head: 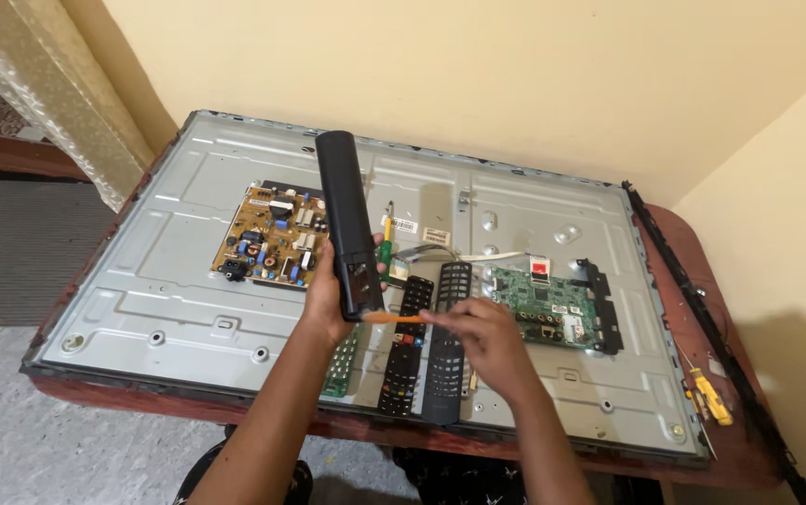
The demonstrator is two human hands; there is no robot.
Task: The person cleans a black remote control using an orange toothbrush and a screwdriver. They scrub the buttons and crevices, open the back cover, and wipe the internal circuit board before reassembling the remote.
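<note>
Floor: grey floor (pixel 10 440) at far left, below the desk edge.
Desk: reddish desk (pixel 702 281) against a yellow wall, carrying a large panel.
Panel: grey metal TV back panel (pixel 159 281) lies flat, covering most of the desk.
Brown board: circuit board (pixel 272 236) fixed on the panel's left part, just left of the raised remote.
Left hand: left hand (pixel 331 297) is clamped around the lower end of the remote, fingers wrapped behind it.
Remote: black remote (pixel 347 220) held upright above the panel, top end tilted a little left.
Screwdriver: green-and-yellow screwdriver (pixel 386 245) lies on the panel behind the remote.
Keypad: black button pad (pixel 406 346) and grille-like shell (pixel 447 351) lie side by side on the panel near its front edge.
Right hand: right hand (pixel 484 335) is closed on an orange stick (pixel 393 319), whose tip touches the remote's lower end.
Green board: green circuit board (pixel 552 307) right of the hands.
Strip: black strip (pixel 702 299) along the desk's right side.
Yellow tool: yellow tool (pixel 710 395) on the desk at right.
</note>
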